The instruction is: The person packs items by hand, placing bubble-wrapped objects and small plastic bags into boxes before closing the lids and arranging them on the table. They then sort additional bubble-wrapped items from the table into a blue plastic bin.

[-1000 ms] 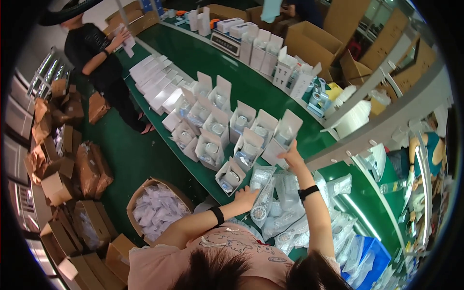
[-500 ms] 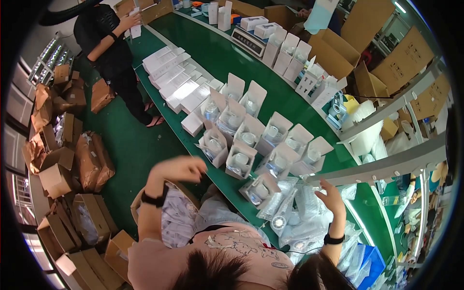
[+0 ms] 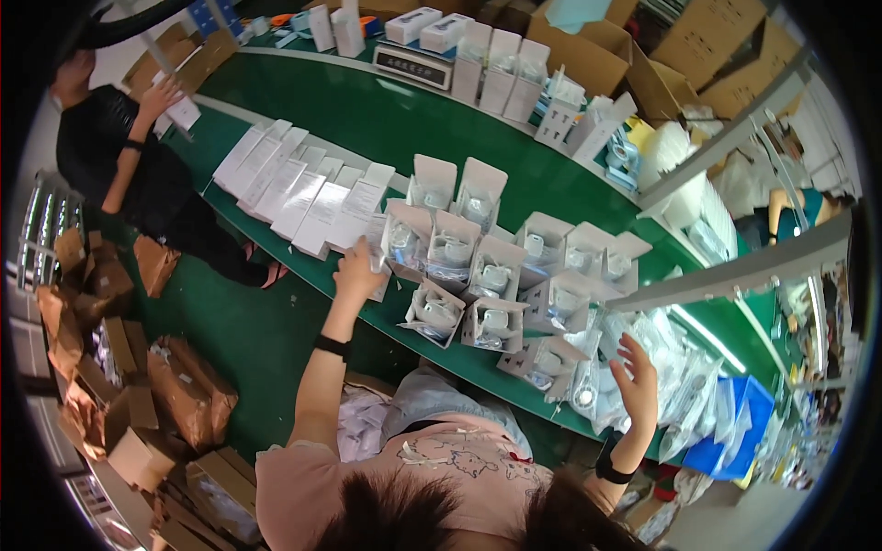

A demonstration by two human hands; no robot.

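Observation:
My left hand [image 3: 356, 272] reaches over the table's near edge. Its fingers are curled on a closed white box [image 3: 379, 286] at the right end of a row of similar boxes [image 3: 322, 213]; the grip is partly hidden and slightly blurred. To the right of that hand stand several open white cartons [image 3: 494, 317], flaps up, each with a pale device in clear plastic inside. My right hand [image 3: 634, 375] is open and empty, fingers spread, above devices in clear plastic bags [image 3: 602, 390] on the right part of the table.
A grey curved bar [image 3: 735, 275] crosses above the table at right. A blue bin [image 3: 735, 432] stands beyond the bags. Brown cartons [image 3: 142, 455] and wrapped parcels [image 3: 188, 395] lie on the floor at left. A person in black [image 3: 129, 174] stands at far left holding a white box.
My left hand has moved forward from above my lap onto the white box. My right hand stays open near the bags. The whole view has turned, shifting the table contents.

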